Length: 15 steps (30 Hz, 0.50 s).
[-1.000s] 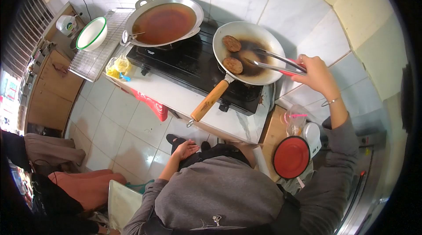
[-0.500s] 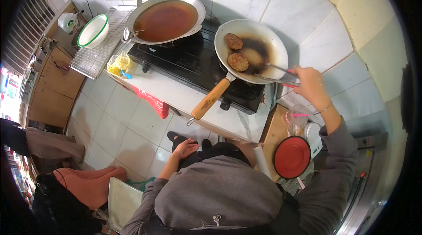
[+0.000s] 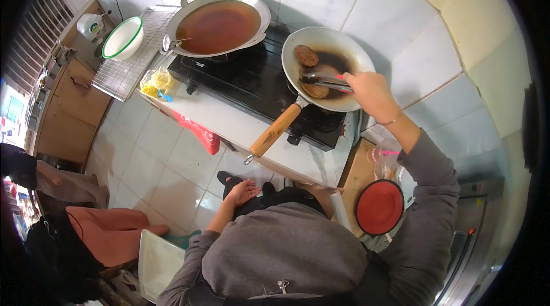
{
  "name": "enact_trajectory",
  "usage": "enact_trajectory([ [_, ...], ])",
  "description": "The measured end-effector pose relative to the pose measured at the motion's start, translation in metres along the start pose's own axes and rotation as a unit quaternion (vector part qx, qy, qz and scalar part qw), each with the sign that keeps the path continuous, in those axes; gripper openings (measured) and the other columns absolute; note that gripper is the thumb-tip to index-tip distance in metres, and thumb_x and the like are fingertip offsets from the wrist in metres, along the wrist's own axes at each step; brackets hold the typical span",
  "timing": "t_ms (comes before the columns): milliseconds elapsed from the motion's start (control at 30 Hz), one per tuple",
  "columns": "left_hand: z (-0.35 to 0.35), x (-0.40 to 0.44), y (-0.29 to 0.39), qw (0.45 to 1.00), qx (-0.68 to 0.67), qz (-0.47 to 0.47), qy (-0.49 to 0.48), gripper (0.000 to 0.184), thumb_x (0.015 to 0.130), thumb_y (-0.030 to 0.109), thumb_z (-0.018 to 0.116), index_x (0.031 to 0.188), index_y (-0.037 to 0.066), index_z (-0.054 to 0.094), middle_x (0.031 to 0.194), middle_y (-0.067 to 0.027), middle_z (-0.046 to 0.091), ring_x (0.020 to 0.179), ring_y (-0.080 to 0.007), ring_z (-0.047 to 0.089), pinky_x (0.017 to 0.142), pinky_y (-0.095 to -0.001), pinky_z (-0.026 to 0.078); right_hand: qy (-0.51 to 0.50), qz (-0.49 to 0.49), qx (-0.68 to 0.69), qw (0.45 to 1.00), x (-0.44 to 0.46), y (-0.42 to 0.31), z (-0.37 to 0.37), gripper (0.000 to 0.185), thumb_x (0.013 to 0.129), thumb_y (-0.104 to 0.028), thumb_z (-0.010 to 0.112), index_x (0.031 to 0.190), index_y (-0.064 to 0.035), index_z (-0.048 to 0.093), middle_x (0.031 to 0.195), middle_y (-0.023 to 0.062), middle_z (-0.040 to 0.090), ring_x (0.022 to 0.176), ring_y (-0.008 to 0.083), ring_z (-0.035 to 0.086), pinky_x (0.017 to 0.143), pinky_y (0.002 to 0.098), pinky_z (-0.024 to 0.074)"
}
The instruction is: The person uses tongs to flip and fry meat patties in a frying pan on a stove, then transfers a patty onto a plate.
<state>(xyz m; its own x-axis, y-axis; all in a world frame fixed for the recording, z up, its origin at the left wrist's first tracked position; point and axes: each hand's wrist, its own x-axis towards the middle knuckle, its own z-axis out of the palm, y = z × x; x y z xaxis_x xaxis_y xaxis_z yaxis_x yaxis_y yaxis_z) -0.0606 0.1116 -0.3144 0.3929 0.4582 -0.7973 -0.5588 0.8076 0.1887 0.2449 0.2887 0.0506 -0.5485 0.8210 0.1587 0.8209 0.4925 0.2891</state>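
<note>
My right hand [image 3: 373, 95] grips metal tongs [image 3: 329, 81] with red on them, reaching over the white frying pan [image 3: 365, 61]. The tongs' tips lie over the nearer browned patty [image 3: 315, 91], partly covering it; whether they pinch it I cannot tell. Farther back in the pan lies a second browned patty [image 3: 306, 56], among dark brown oil or residue. The pan sits on a black stove [image 3: 246, 77], its wooden handle [image 3: 276, 129] pointing toward me. Down by my lap, my left hand [image 3: 244, 192] rests open and holds nothing.
Left on the stove stands a wide wok [image 3: 264, 15] of reddish-brown liquid. Beyond it are a wire rack [image 3: 112, 80] and a green-rimmed bowl [image 3: 123, 40]. A red round dish [image 3: 380, 207] sits at my right. Another person's legs [image 3: 112, 231] show at lower left.
My right hand has swung the tongs leftward from the pan's right side to over the nearer patty. The left hand stays by my lap.
</note>
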Motion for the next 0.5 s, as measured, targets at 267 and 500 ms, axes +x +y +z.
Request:
enact_trajectory([
  [267,-0.007,0.005,0.001,1.0,0.001,-0.006,0.011,0.041,0.087,0.02,0.038,0.116,-0.008,0.029,0.115,-0.0268,0.034,0.107,-0.0354,0.04,0.092,-0.0404,0.037,-0.035,0.092,0.062,0.993,-0.052,0.018,-0.02,0.024,0.064,-0.009,0.059,0.087,-0.0044,0.055,0.064,0.013,0.055,0.062,0.0308,0.056,0.054,0.0391,0.0439],
  [500,-0.006,0.008,0.0,1.0,0.028,-0.013,0.0,0.041,0.087,0.02,0.038,0.115,-0.008,0.029,0.115,-0.0267,0.034,0.108,-0.0357,0.039,0.092,-0.04,0.037,-0.017,0.185,0.104,0.977,0.001,-0.01,-0.005,0.038,0.056,-0.01,0.066,0.089,-0.0001,0.051,0.07,0.0183,0.057,0.065,0.0321,0.057,0.058,0.0388,0.0458],
])
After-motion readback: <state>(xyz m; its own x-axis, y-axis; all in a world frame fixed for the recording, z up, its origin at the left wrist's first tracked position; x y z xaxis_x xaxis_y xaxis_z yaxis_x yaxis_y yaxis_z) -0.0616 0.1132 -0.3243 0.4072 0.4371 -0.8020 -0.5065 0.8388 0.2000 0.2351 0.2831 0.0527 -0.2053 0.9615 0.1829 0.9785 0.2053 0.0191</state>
